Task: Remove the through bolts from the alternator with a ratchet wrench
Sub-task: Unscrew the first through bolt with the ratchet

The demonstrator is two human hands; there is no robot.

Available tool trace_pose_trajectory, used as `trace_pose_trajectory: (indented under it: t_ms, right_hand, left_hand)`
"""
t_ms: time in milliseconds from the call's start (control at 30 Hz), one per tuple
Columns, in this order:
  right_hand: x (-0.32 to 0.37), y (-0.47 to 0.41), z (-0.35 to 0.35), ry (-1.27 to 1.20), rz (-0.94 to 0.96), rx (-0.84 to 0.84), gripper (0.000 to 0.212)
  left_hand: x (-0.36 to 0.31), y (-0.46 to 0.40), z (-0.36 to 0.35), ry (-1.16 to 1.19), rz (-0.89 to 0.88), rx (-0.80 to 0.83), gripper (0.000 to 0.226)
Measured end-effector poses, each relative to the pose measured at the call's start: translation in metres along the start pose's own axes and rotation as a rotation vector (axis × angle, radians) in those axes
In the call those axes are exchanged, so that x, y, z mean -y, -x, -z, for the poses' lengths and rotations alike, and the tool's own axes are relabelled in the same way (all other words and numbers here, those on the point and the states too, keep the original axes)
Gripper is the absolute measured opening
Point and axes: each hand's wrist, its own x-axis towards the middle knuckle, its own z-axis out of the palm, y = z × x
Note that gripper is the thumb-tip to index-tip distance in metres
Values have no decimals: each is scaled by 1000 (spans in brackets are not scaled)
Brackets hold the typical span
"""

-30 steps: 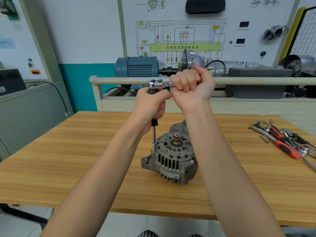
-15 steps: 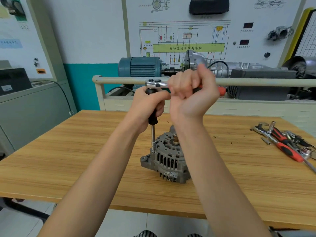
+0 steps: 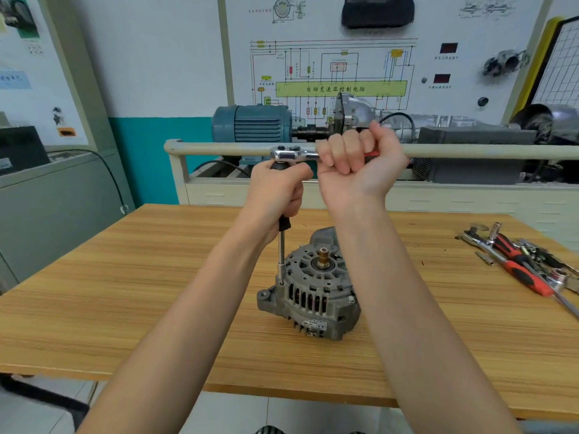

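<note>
Alternator [image 3: 308, 296] standing pulley end up near the middle of the wooden table [image 3: 125, 292], bare shaft stub [image 3: 323, 255] on top. Socket at the foot of a long extension bar [image 3: 281, 249] seated on a through bolt at the housing's left rim; bolt head itself hidden under the socket, so impossible to say how far out it has come. Second through bolt [image 3: 351, 299] visible at the right rim, apparently seated.

Left hand [image 3: 275, 195] wrapped round the black grip at the top of the extension, just under the ratchet wrench [image 3: 289, 154], steadying it upright. Right hand [image 3: 357, 164] clenched in a full fist round the ratchet's red handle, chrome head poking out to the left.

Risks, as judged from here: nothing clamping the alternator (neither hand on it), so a hard pull on that high lever could tip or skid the housing across the table. Long extension liable to lean off axis, letting the socket cam off and round the bolt head.

Off to the right, well apart: loose pile of spare tools [image 3: 520, 261]. Behind the table, a training rig with a blue electric motor [image 3: 250, 123].
</note>
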Motion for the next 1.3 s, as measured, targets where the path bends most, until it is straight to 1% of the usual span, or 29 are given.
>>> trace_pose_trajectory:
  t_ms: [100, 133, 167, 200, 233, 267, 300, 367, 433, 500, 567, 633, 700, 733, 800, 833, 867, 900, 967, 1000, 1033, 1100, 1167, 1233, 1300]
  right_hand:
    - [-23, 36, -8, 389, 515, 194, 41]
    - [-30, 45, -9, 511, 646, 247, 36]
    - [-36, 50, -10, 603, 719, 293, 31]
    - [-40, 52, -11, 651, 749, 322, 27]
    - [-41, 51, -12, 646, 743, 328, 27]
    - [-38, 48, -12, 587, 697, 314, 31]
    - [-33, 43, -12, 493, 604, 298, 36]
    - [-20, 30, -11, 282, 339, 243, 44]
    - [-5, 12, -5, 91, 97, 127, 50]
    - [5, -5, 3, -74, -83, 33, 51]
    - [8, -17, 11, -176, -199, -10, 57]
    - [8, -22, 14, -207, -246, -25, 59]
    - [8, -21, 14, -197, -223, -42, 57]
    - [9, -17, 11, -180, -183, -48, 56]
    - [6, -5, 6, -100, -64, -26, 52]
    - [2, 3, 3, -21, 24, 15, 52]
    - [-4, 12, 0, 89, 154, 73, 50]
    - [-12, 23, -3, 224, 329, 127, 47]
    - [-29, 43, -6, 505, 679, 225, 35]
    - [-36, 50, -7, 614, 778, 265, 29]
    - [-40, 54, -7, 681, 818, 290, 24]
    - [-41, 55, -9, 704, 810, 308, 20]
    - [-33, 48, -9, 599, 734, 302, 24]
    - [-21, 37, -8, 409, 544, 296, 31]
    - [-8, 23, -5, 234, 289, 241, 43]
  left_hand:
    - [0, 0, -7, -61, -27, -127, 35]
    - [0, 1, -7, -116, -53, -143, 31]
    - [1, 2, -7, -172, -85, -144, 26]
    - [0, 4, -5, -203, -102, -147, 24]
    - [1, 4, -4, -195, -100, -157, 26]
    - [1, 4, -1, -142, -81, -150, 31]
    - [1, 5, 1, -71, -65, -115, 34]
    - [0, 5, 6, 17, -47, 1, 37]
    - [-1, 4, 11, 20, -44, 99, 38]
    - [-1, 3, 13, 8, -48, 201, 36]
    - [-2, 3, 10, 13, -47, 274, 34]
    - [-3, 3, 7, 28, -21, 302, 36]
    - [-2, 1, 6, 26, 8, 290, 40]
    - [-1, 0, 6, 19, 10, 253, 43]
    - [2, -2, 4, 12, 5, 145, 45]
    - [2, -1, 2, 2, -3, 94, 44]
    - [3, -1, -1, -15, -14, 46, 42]
    - [4, -2, -4, -38, -30, 0, 40]
    - [6, -2, -9, -102, -66, -51, 27]
    - [5, 0, -11, -128, -73, -46, 18]
    - [5, 2, -12, -127, -63, -42, 14]
    - [6, 2, -10, -151, -73, -64, 17]
    - [7, 2, -5, -145, -108, -67, 28]
    - [6, 2, -1, -54, -77, 9, 36]
    - [6, 1, 4, 11, -67, 91, 38]
